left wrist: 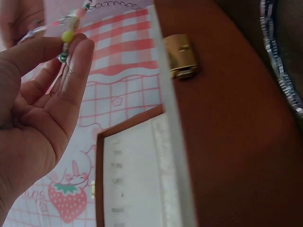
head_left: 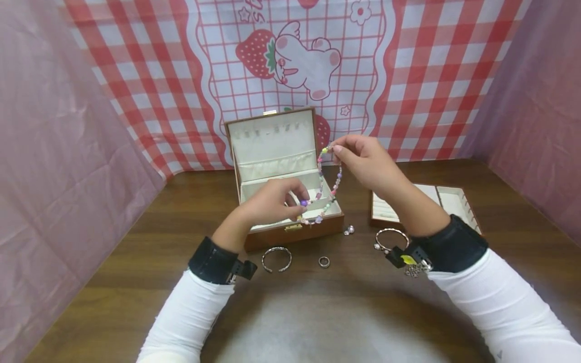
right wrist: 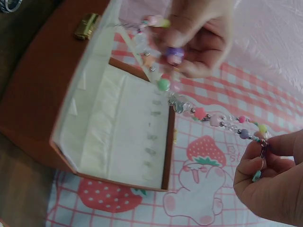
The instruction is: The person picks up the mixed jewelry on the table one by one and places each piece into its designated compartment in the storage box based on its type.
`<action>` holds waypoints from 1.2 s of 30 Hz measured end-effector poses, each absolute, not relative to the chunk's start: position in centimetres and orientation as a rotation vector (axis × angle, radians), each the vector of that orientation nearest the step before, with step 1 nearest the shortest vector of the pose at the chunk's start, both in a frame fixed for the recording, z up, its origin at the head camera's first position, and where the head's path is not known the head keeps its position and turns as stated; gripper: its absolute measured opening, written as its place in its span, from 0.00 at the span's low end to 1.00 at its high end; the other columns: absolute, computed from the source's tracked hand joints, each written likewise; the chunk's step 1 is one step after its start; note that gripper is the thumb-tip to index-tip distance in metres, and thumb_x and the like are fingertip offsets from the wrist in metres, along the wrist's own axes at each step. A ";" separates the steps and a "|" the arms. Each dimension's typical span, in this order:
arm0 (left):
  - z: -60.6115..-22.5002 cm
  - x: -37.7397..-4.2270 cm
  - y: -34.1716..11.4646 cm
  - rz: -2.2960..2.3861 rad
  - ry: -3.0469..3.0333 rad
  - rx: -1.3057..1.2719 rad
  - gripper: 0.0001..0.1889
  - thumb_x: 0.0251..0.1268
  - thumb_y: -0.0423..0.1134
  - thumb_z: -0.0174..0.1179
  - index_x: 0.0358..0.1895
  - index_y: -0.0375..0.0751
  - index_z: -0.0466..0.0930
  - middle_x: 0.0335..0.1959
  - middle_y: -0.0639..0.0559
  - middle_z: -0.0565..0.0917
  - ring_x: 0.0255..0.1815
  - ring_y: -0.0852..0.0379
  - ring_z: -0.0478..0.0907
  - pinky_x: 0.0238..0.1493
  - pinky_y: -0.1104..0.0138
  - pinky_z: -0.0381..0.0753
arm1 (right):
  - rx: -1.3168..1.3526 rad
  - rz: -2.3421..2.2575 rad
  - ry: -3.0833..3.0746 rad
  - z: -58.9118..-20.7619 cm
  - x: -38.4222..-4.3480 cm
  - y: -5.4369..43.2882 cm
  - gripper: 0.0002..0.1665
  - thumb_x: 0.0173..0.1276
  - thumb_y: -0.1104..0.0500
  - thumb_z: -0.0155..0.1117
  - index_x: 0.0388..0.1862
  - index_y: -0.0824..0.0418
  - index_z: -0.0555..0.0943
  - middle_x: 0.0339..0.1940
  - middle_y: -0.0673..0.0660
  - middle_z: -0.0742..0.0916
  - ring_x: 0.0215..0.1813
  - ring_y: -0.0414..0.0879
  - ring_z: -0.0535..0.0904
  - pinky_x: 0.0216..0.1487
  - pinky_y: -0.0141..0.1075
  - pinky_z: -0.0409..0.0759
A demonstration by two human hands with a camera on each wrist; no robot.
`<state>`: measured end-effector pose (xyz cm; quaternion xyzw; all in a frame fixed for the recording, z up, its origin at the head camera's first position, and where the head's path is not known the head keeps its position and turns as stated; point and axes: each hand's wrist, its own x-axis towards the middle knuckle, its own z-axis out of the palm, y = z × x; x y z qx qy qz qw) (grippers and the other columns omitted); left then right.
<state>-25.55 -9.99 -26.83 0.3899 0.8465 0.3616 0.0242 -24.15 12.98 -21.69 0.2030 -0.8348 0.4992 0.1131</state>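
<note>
The box (head_left: 313,230) is already open; left hand (head_left: 272,200) and right hand (head_left: 374,166) pinch the beads (head_left: 318,219) in closed fingers (head_left: 298,187), seemingly mid-handling; cuff (head_left: 264,259), ring (head_left: 324,265) and, further right, bangle (head_left: 392,230) lie outside.

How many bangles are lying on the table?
2: the left bangle in front of the open box, the right bangle in front of the tray. More may be hidden under the right arm.

The right hand (right wrist: 272,179) pinches one end of a looped, multicoloured beaded strand (right wrist: 214,120); the left hand (right wrist: 204,38) holds it farther along, by a purple bead (right wrist: 174,53). Behind the strand, an open brown jewellery box (right wrist: 33,90) with cream lining (right wrist: 130,127) and a gold latch (right wrist: 87,26) stands before strawberry-print cloth (right wrist: 201,194).
</note>
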 end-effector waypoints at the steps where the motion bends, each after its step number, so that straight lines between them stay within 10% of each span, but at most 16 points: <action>1: -27.1 -25.6 -9.9 1.130 2.605 1.188 0.08 0.59 0.27 0.64 0.41 0.35 0.78 0.38 0.45 0.82 0.31 0.59 0.84 0.35 0.69 0.84 | 0.626 1.418 -2.444 -21.6 -24.2 13.0 0.15 0.77 0.60 0.51 0.49 0.70 0.80 0.36 0.59 0.82 0.39 0.47 0.74 0.39 0.31 0.74; 12: -28.0 -26.0 -9.1 1.026 2.596 1.194 0.19 0.57 0.31 0.66 0.52 0.32 0.75 0.38 0.47 0.84 0.37 0.58 0.83 0.40 0.70 0.82 | 0.833 1.035 -2.370 -19.8 -24.1 12.6 0.11 0.75 0.62 0.54 0.46 0.66 0.83 0.37 0.59 0.85 0.35 0.48 0.72 0.36 0.35 0.70; 23: -21.8 -25.5 -7.7 1.528 2.429 1.177 0.26 0.66 0.40 0.64 0.64 0.36 0.69 0.57 0.46 0.78 0.58 0.54 0.76 0.59 0.64 0.76 | 0.992 0.841 -2.347 -18.3 -23.8 13.7 0.10 0.72 0.65 0.58 0.46 0.66 0.84 0.40 0.56 0.84 0.35 0.45 0.72 0.34 0.32 0.71; 36: -19.8 -25.3 -5.3 1.853 2.244 0.839 0.13 0.68 0.33 0.60 0.51 0.30 0.80 0.38 0.45 0.84 0.29 0.59 0.75 0.35 0.70 0.77 | 0.980 0.869 -2.308 -19.6 -24.2 14.0 0.05 0.67 0.68 0.64 0.40 0.67 0.80 0.33 0.56 0.83 0.33 0.44 0.76 0.35 0.28 0.74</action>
